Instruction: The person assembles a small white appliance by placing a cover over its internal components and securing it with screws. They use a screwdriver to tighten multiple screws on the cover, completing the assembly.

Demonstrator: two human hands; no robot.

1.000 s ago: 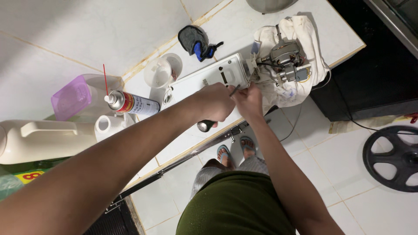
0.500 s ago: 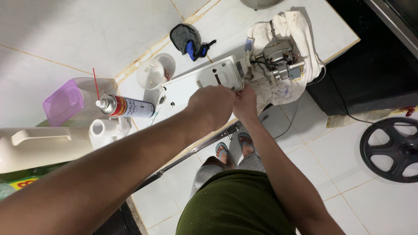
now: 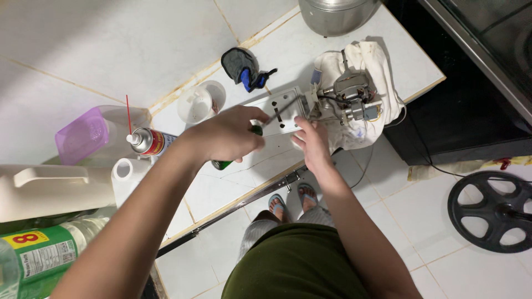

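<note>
While the left hand [image 3: 224, 135] is closed round a green-handled screwdriver [image 3: 233, 158], its tip goes toward a white plate [image 3: 280, 111] lying flat on the tiled counter [image 3: 343, 39], near the front edge. Right hand [image 3: 311, 141] rests on the plate's near edge, fingers partly curled, pinning it rather than gripping; cannot tell if anything is held underneath. Plate looks like thin, stiff plastic or sheet metal with slots and holes, probably light and apt to slide on the glossy tile, so holding it by the long edges and pressing down seems best. Screwdriver is rigid, taken by the handle. Just right of the plate, touching or nearly so, a small motor [image 3: 352, 97] with wires sits on a white cloth [image 3: 382, 66]; it is likely heavy and the wires delicate. Behind the plate: a blue-grey glove [image 3: 244, 69] and a white cup [image 3: 200, 102]. Left of these: a spray can [image 3: 152, 141] with red straw, a purple tub [image 3: 80, 138], a white jug [image 3: 52, 191], a green-labelled bottle [image 3: 39, 252]. Metal pot [image 3: 335, 14] at the counter's far end. A black wheel [image 3: 493, 210] lies on the floor.
</note>
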